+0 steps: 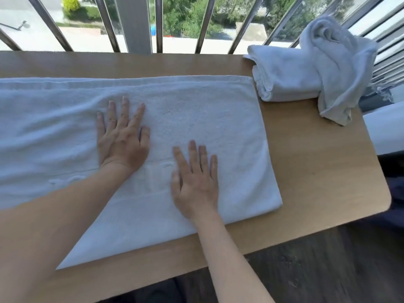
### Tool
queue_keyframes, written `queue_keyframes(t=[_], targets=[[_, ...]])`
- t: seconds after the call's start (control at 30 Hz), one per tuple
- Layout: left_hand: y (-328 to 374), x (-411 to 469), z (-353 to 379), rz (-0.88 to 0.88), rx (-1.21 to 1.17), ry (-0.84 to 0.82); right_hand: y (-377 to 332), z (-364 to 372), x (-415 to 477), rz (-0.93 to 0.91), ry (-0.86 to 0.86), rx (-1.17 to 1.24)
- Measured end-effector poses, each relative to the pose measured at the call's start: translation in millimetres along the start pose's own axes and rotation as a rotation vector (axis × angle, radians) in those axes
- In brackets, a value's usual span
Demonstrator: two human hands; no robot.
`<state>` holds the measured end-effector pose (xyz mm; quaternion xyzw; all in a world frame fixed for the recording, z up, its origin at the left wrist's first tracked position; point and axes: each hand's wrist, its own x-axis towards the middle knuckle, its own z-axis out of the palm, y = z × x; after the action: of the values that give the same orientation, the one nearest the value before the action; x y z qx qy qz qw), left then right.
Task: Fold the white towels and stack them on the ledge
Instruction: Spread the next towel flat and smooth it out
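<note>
Both hands lie flat with fingers spread, holding nothing: the left hand [122,136] and right hand [195,182] press on a white towel [229,127] spread along the wooden ledge [317,171], beside folded towels [290,77] at the far right corner

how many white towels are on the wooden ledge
3: a flat white terry towel under the left hand and right hand; a folded white towel far right on the wooden ledge; a crumpled white towel draped over it. The folded one may hide more.
</note>
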<state>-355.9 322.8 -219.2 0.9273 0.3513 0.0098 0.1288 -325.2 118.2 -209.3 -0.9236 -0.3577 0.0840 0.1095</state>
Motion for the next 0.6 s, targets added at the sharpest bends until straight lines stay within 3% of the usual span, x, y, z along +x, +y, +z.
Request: queue_keyframes(t=[0.07,0.23,0.3,0.4,0.43,0.5,0.6], targets=[[-0.8,-1.2,0.1,0.004,0.004,-0.007,34.3,-3.7,-17.0,0.069,-0.063,-0.089],[1.0,-4.8,-1.5,0.043,0.029,-0.027,110.8,-35.7,-32.6,0.606,-0.019,-0.117],[0.9,-7.6,-1.8,0.058,0.031,-0.038,80.3,-29.6,-33.5,0.525,0.032,-0.08],[-2.5,-9.0,-1.7,0.083,0.035,-0.045,29.1,-7.2,-45.0,0.124,-0.014,-0.048],[-3.8,-9.6,-1.7,0.093,0.037,-0.052,28.6,-2.1,-50.5,0.065,-0.051,-0.075],[-6.6,-10.6,0.3,0.121,0.062,-0.062,56.7,-3.3,-58.0,0.191,-0.063,-0.11],[-10.8,-10.8,1.8,0.148,0.093,-0.072,115.9,-20.8,-68.8,0.581,-0.03,-0.073]])
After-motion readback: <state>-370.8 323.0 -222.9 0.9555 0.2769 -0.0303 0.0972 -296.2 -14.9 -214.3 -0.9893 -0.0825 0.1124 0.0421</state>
